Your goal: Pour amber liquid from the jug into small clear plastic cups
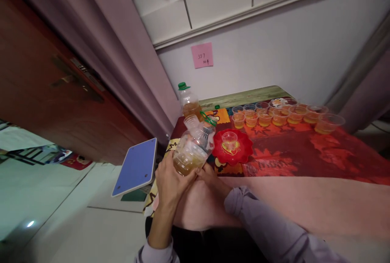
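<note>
A clear plastic jug [191, 153] with some yellowish liquid leans to the upper right, its open-looking neck circled by a green handle ring [208, 119]. My left hand [170, 177] wraps round the jug's lower left side. Against its base on the right is my right hand [210, 175], its fingers partly hidden by the jug. Beside the jug, a clear cup [230, 139] stands on a red scalloped plate [243, 151]. Behind the jug are stacked clear cups [191, 121] and a second jug [189, 100] with a green cap, holding amber liquid.
Rows of clear cups [265, 117] with yellow liquid stand at the back right of the red-patterned table [283, 153]. A loose green cap [217, 107] lies near the back edge. A blue board [135, 166] is left of the table, and a wall [258, 52] rises behind it.
</note>
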Tool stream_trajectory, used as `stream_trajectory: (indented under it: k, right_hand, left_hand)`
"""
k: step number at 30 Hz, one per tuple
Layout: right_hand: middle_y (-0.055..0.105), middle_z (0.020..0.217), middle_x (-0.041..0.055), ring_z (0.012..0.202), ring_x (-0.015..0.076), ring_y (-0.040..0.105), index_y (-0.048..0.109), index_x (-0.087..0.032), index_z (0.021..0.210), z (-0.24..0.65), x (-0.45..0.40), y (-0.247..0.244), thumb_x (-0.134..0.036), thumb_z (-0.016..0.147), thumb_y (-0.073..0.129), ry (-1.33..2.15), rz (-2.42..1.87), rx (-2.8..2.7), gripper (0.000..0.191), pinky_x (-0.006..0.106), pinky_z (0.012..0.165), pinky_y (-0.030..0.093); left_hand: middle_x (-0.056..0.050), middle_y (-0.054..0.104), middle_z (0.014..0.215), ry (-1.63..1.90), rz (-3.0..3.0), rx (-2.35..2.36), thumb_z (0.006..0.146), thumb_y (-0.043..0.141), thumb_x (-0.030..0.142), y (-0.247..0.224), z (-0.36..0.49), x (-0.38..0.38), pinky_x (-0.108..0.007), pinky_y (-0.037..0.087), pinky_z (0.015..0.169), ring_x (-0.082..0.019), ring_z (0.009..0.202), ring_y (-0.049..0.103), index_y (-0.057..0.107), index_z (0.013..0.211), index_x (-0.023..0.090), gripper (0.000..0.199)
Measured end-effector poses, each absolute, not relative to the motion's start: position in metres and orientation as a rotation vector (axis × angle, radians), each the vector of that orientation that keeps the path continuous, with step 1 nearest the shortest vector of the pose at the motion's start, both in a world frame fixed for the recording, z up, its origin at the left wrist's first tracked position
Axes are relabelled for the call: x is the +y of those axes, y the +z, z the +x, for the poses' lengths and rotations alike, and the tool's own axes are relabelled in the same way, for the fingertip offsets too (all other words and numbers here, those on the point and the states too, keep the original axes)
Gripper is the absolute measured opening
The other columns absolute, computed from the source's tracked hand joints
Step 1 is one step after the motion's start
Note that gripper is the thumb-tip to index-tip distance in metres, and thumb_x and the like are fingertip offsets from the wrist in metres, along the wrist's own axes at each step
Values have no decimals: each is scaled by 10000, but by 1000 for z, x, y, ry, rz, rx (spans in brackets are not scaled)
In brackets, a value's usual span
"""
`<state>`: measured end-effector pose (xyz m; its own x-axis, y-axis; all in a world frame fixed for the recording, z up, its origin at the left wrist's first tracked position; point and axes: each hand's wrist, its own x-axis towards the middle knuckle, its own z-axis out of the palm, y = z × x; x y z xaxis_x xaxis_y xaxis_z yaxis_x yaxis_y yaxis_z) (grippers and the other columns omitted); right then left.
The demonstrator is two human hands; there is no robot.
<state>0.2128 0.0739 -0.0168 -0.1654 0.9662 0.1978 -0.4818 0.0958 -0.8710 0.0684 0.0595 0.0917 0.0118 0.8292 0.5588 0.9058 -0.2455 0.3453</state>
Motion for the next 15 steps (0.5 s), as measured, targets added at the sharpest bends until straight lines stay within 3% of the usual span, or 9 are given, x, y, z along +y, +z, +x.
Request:
stream_trajectory:
  k: [5, 11, 15]
  right_hand:
    - [762, 1459, 113, 1466, 357, 662, 669, -301, 1480, 209, 64, -8, -746, 856, 866, 1613, -432, -853, 791, 609, 1347, 410]
    - [790, 1418, 103, 1450, 391, 673, 689, -313, 1381, 209, 58, 7, -716, 751, 956, 1732, -357, -668, 793, 636, 1287, 480]
    - [763, 1462, 112, 1485, 365, 642, 651, -317, 1429, 209, 57, 7, -716, 754, 955, 1777, -290, -679, 840, 618, 1251, 518]
  left_hand:
    - [-228, 752, 1397, -786, -2159, -1811, 811, 808, 706, 103, 78, 51, -562, 537, 1031, -459, 1264, 707, 558, 1555, 177, 946]
    - [-239, 749, 1355, -586, -2148, -1747, 856, 755, 681, 112, 85, 52, -540, 512, 1025, -441, 1229, 693, 547, 1550, 125, 913]
    - [-227, 751, 1339, -549, -2142, -1713, 863, 743, 648, 116, 89, 52, -537, 489, 1029, -430, 1213, 681, 542, 1540, 140, 869]
